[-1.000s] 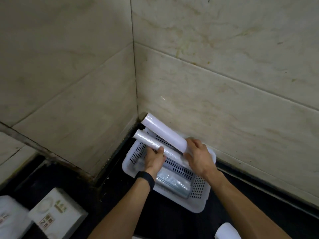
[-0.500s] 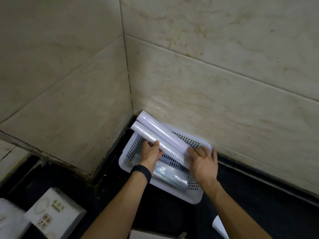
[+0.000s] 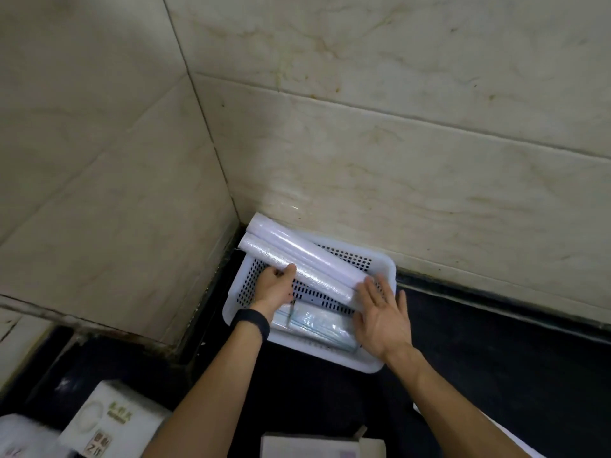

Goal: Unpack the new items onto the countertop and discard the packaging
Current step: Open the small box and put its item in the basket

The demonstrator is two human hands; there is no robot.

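Note:
A white perforated plastic basket point(image 3: 383, 266) stands on the black countertop point(image 3: 479, 352) in the tiled corner. Two white rolls lie side by side across it: a smooth roll point(image 3: 297, 241) at the back and a textured roll point(image 3: 317, 276) in front. My left hand point(image 3: 274, 287) pinches the textured roll near its left part. My right hand point(image 3: 380, 319) lies flat with fingers spread against the right ends of the rolls. Beneath them in the basket lies a clear-wrapped bluish pack point(image 3: 317, 325).
Tiled walls close the corner at left and behind. A white printed box point(image 3: 112, 421) and another white package point(image 3: 20, 438) sit at the bottom left. An opened cardboard box point(image 3: 320, 446) is at the bottom edge, with something white point(image 3: 515, 441) to the right.
Both rolls have come down from a raised tilt and lie lower across the basket. My right hand has let go of the smooth roll and flattened against the roll ends.

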